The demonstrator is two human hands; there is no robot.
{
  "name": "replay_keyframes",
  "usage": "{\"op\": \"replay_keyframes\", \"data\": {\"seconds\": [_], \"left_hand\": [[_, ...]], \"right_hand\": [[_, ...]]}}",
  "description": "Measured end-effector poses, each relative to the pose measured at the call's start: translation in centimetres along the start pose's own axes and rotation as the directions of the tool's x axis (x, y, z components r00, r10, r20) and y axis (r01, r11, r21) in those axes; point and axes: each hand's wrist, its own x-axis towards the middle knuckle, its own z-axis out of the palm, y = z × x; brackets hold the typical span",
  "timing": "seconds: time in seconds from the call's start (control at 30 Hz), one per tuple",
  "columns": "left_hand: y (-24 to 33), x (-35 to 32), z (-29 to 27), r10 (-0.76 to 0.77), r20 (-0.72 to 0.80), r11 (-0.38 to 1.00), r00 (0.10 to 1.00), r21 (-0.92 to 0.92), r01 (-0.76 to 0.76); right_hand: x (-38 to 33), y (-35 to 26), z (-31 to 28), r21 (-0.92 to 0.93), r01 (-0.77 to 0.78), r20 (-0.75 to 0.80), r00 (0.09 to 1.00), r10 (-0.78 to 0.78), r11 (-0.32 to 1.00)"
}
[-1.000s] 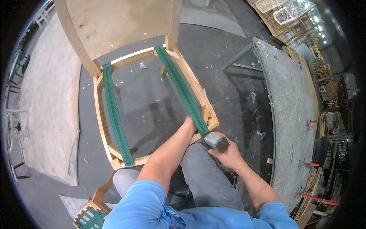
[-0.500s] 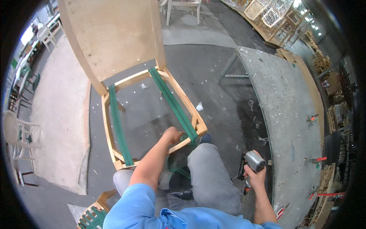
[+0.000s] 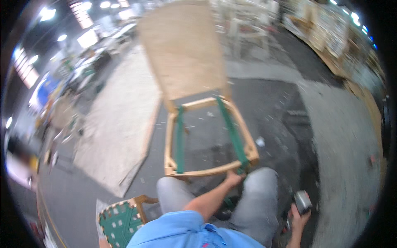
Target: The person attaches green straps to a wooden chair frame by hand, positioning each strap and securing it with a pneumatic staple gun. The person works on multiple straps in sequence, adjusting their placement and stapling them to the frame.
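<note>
A wooden chair frame with a tall plywood back (image 3: 184,49) stands in front of me, its open seat frame (image 3: 211,170) close to my knees. Two green webbing straps run from back to front across the seat, a left strap (image 3: 180,140) and a right strap (image 3: 231,128). My left hand (image 3: 235,178) is at the front rail by the right strap's front end, its fingers closed on the loose webbing there, somewhat blurred. Off to my right, away from the chair, my right hand (image 3: 300,215) grips a staple gun (image 3: 302,201) with a silver head.
A smaller seat woven with green webbing (image 3: 120,225) is at my lower left. To the right extends a worn grey tabletop (image 3: 343,165). A pale sheet (image 3: 120,120) covers the floor on the left. Pale chairs (image 3: 250,33) and wrapped furniture (image 3: 322,33) stand farther back.
The view has swung up and left, blurring the scene. My left hand has come from inside the seat opening to the front rail's near side. The staple gun stays in my right hand.
</note>
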Motion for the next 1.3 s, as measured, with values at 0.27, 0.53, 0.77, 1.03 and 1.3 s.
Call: {"op": "replay_keyframes", "data": {"seconds": [0.27, 0.53, 0.77, 1.03, 1.3], "left_hand": [[0.3, -2.7, -2.6, 0.208, 0.234, 0.978, 0.95, -0.013, -0.21], [5.6, -0.7, -5.7, 0.203, -0.017, 0.93, 0.979, -0.309, -0.198], [9.9, -1.5, -7.9, 0.437, 0.175, 0.854, 0.882, 0.228, -0.468], [11.9, -0.5, -7.4, 0.401, 0.265, 0.558, 0.877, 0.688, -0.463], [13.0, 3.6, -8.3, 0.337, 0.251, 0.471, 0.907, 0.79, -0.393]], "right_hand": [[-1.6, 0.5, -1.8, -0.114, 0.046, 0.138, 0.99, -0.03, 0.992], [-0.4, 0.3, 1.8, 0.003, 0.118, 0.178, 0.977, -0.117, 0.993], [1.6, 2.2, 3.0, 0.029, 0.089, 0.259, 0.961, -0.093, 0.996], [1.0, 2.4, 2.5, 0.007, 0.079, 0.188, 0.979, -0.079, 0.997], [3.4, 2.9, 4.7, -0.026, 0.099, 0.201, 0.975, -0.092, 0.995]]}}
